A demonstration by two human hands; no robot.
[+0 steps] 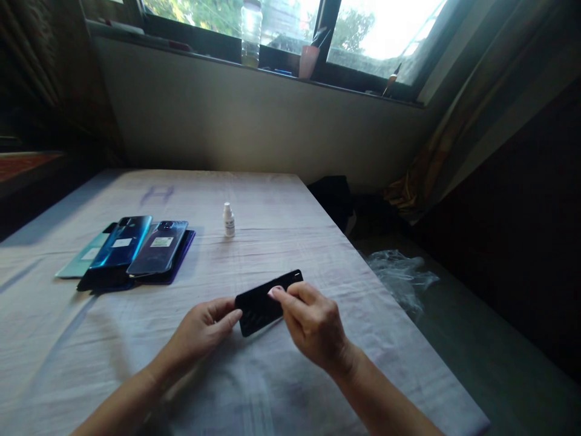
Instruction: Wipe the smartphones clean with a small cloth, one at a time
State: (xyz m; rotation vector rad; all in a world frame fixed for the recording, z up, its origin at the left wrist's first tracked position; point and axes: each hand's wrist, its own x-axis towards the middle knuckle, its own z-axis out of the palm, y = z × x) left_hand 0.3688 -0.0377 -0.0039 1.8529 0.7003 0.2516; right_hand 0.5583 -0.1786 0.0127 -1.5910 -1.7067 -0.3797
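A flat black phone (261, 306), with a small pale slot near its far right corner, is tilted just above the cloth-covered table. My left hand (206, 327) grips its left end between thumb and fingers. Over the right part of the phone, my right hand (315, 324) is closed in a pinch. A small pale tip shows at the thumb; whether it is the nail or something held, I cannot make out. Beyond the phone, a small white dropper bottle (229, 223) stands upright with its cap on.
On the left lies a pile of phones, among them a blue one (120, 248), a dark grey one (158, 254) and a pale green one (84, 257). Clear plastic wrap (402, 278) lies on the floor past the table's right edge. A jar (251, 33) stands on the windowsill.
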